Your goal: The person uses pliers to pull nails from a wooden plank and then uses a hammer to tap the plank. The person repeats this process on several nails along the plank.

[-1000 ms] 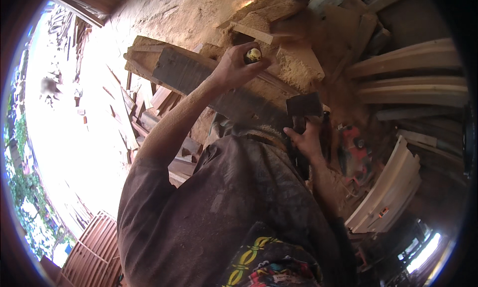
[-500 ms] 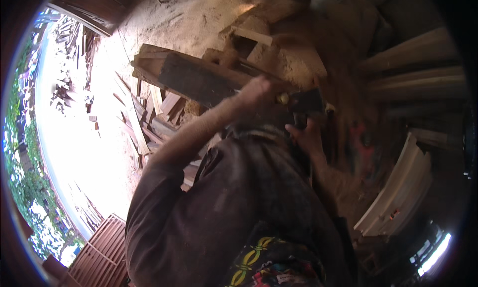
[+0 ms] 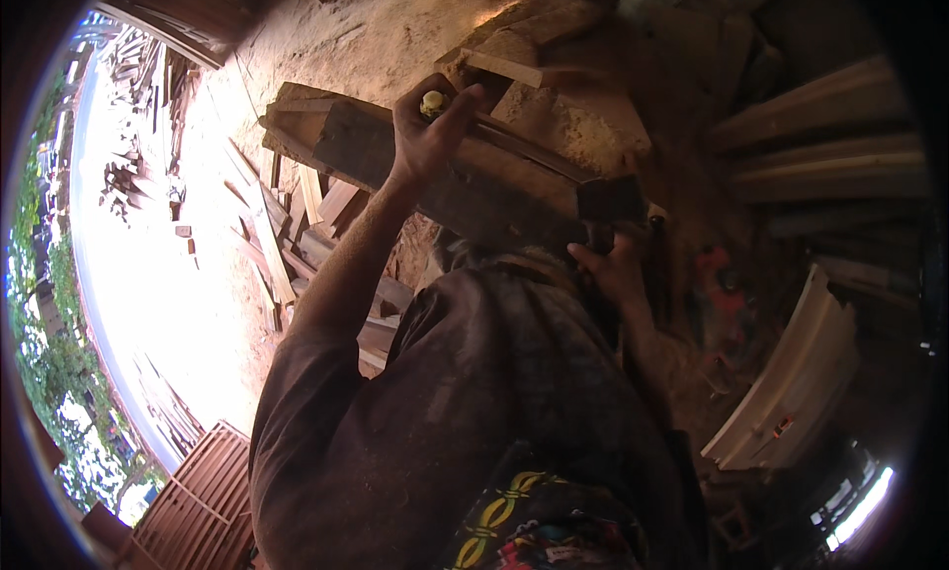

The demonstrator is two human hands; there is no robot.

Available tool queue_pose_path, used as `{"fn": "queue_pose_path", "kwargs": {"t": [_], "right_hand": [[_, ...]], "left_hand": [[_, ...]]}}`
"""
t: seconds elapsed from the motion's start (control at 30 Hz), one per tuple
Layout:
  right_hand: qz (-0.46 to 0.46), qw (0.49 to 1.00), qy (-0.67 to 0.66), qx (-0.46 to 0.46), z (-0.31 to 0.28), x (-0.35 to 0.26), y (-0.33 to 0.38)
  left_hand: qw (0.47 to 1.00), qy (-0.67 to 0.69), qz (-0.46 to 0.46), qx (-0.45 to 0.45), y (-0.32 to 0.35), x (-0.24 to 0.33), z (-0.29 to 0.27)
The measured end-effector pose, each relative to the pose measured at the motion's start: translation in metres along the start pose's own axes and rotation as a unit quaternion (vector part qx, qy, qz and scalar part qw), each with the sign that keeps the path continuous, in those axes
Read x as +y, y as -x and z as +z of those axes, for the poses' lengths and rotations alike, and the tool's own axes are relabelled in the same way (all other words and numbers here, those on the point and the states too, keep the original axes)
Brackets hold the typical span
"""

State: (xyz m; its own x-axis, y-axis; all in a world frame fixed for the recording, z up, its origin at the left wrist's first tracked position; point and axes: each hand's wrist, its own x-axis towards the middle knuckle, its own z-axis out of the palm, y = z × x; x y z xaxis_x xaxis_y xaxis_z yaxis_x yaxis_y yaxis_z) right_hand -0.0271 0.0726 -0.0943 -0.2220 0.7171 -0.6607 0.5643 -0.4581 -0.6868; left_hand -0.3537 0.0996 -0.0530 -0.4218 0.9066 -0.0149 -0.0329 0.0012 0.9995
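My left hand (image 3: pixel 423 140) is wrapped round an upright chisel (image 3: pixel 432 102). Only the round, pale yellow end of its handle shows; the blade is hidden below the fist. Under that hand a thick wooden beam (image 3: pixel 494 204) lies slantwise in front of my body, its side dark and its top edge lighter. My right hand (image 3: pixel 618 263) grips the handle of a hammer with a dark, blocky head (image 3: pixel 610 199). That head is at the beam's right end; whether it touches the wood I cannot tell.
Wood offcuts (image 3: pixel 287 239) lie heaped to the left of the beam. Sawdust (image 3: pixel 366 36) covers the ground beyond it. Long boards (image 3: pixel 830 135) are stacked at the right, with a pale carved plank (image 3: pixel 791 372) nearer me. A slatted wooden frame (image 3: pixel 198 501) stands at the lower left.
My left hand has moved left and away from me along the beam with the chisel, from close beside the hammer head. The right hand and hammer have hardly moved.
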Motion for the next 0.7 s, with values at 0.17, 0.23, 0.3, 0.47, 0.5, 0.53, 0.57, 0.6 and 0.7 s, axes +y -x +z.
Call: {"fn": "queue_pose_path", "kwargs": {"t": [0.17, 0.23, 0.3, 0.47, 0.5, 0.53, 0.57, 0.6, 0.7], "right_hand": [[0.003, 1.000, -0.003, 0.002, 0.001, -0.003, 0.000], [-0.012, 1.000, -0.009, -0.013, 0.000, 0.005, -0.003], [-0.055, 0.998, -0.013, 0.007, 0.003, 0.009, -0.003], [-0.196, 0.964, 0.137, 0.114, -0.007, -0.018, 0.008], [-0.237, 0.940, 0.187, 0.156, -0.015, -0.046, 0.015], [-0.281, 0.910, 0.235, 0.193, -0.024, -0.079, 0.024], [-0.242, 0.940, 0.171, 0.168, -0.039, -0.117, 0.038], [-0.147, 0.964, 0.056, 0.212, -0.047, -0.148, 0.047], [-0.558, 0.769, 0.162, 0.265, -0.083, -0.218, 0.069]], "left_hand": [[1.000, 0.001, 0.006, 0.025, 0.005, -0.008, -0.005], [1.000, -0.004, 0.009, 0.030, 0.009, -0.008, -0.006], [0.999, -0.018, 0.033, 0.037, 0.016, -0.009, -0.002], [0.989, -0.070, 0.129, 0.033, 0.024, -0.011, 0.013], [0.988, -0.076, 0.136, 0.025, 0.030, -0.010, 0.012], [0.987, -0.092, 0.126, 0.026, 0.036, -0.008, 0.006], [0.987, -0.103, 0.118, 0.024, 0.038, -0.007, 0.002], [0.987, -0.110, 0.112, 0.017, 0.037, -0.006, 0.001], [0.986, -0.077, 0.143, 0.022, 0.031, -0.018, -0.001]]}}
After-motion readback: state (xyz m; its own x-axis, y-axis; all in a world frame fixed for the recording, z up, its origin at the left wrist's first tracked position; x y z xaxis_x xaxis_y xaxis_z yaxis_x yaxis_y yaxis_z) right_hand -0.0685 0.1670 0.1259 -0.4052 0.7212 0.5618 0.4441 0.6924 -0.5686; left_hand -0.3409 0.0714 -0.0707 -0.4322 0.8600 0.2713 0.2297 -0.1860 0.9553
